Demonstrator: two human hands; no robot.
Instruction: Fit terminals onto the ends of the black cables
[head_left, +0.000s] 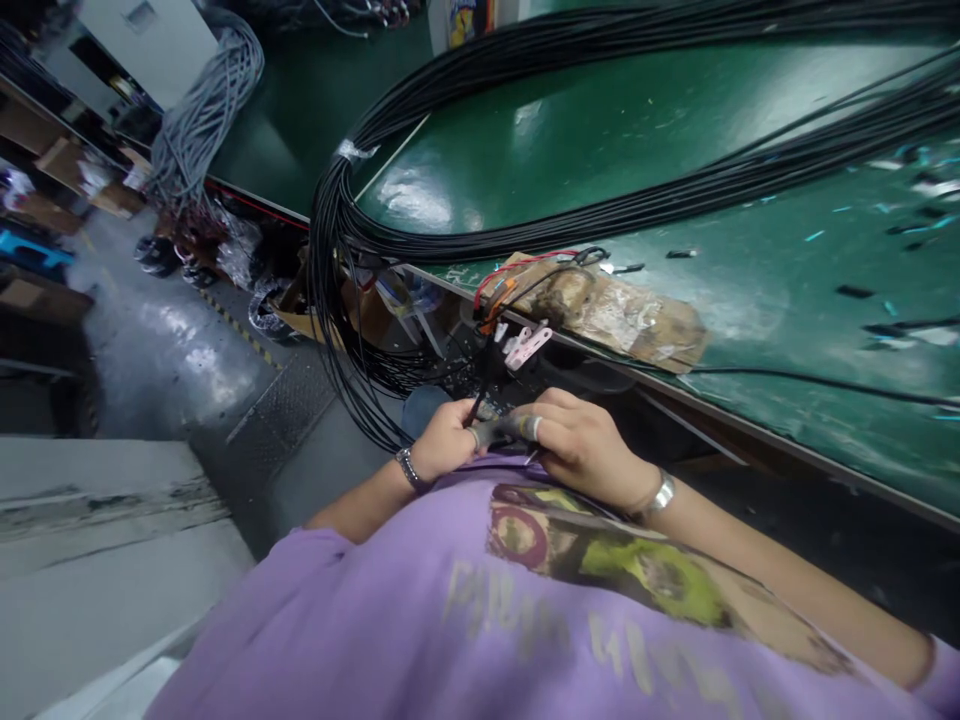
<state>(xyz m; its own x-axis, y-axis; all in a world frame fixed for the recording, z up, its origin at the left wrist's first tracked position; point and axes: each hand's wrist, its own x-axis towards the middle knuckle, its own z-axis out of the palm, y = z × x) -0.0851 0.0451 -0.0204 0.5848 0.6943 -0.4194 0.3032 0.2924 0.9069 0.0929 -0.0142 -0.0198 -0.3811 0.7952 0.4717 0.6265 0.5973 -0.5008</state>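
Close to my body, in front of the table edge, my left hand [448,440] is closed around a black cable [484,385] that stands up between its fingers. My right hand [581,440] is closed beside it, its fingers curled in and pinching at the cable near my left thumb. Grey coverings wrap some fingertips where the hands meet. A thin pointed bit shows under the right fingers; what it is I cannot make out. Just beyond the hands, a pale pink clip-like piece [527,346] hangs at the table edge, near red and orange wires [499,300].
A large bundle of black cables [450,245] lies over the green table [585,130] and droops off its left end. A taped cardboard piece [622,315] sits along the edge. Grey cables [214,100] hang at the back left. Cut scraps [855,291] litter the right.
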